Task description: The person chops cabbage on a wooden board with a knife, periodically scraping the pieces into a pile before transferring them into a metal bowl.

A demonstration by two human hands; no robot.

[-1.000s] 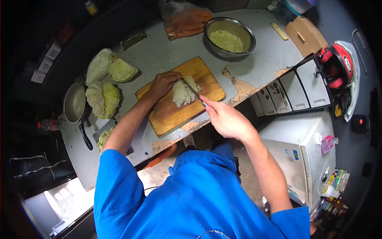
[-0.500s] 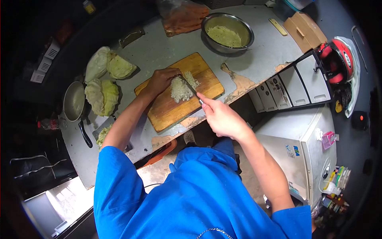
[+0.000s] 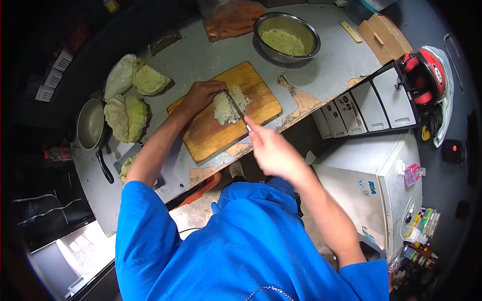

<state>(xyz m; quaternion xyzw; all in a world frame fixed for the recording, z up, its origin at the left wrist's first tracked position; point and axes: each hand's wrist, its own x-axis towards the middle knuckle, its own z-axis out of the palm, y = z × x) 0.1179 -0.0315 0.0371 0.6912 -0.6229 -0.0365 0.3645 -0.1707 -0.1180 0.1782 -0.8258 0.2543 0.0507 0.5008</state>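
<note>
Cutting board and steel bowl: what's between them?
Head view: only bare grey tabletop between cutting board and steel bowl; nothing sits there.

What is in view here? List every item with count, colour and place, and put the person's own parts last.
cutting board: 1, brown wood, middle of the table
chopped cabbage: 1 pile, pale, on the board
knife: 1, metal blade, in the pile
metal bowl: 1, silver, holds shredded cabbage, far end of the table
cabbage pieces: several, pale green, left of the board
pan: 1, grey with black handle, left table edge
plastic bag: 1, orange contents, beside the bowl
cardboard box: 1, brown, far right corner
table: 1, grey, worn edge
helmet: 1, red, right of the table
left hand: 1, fingers against the pile
right hand: 1, grips the knife handle
</note>
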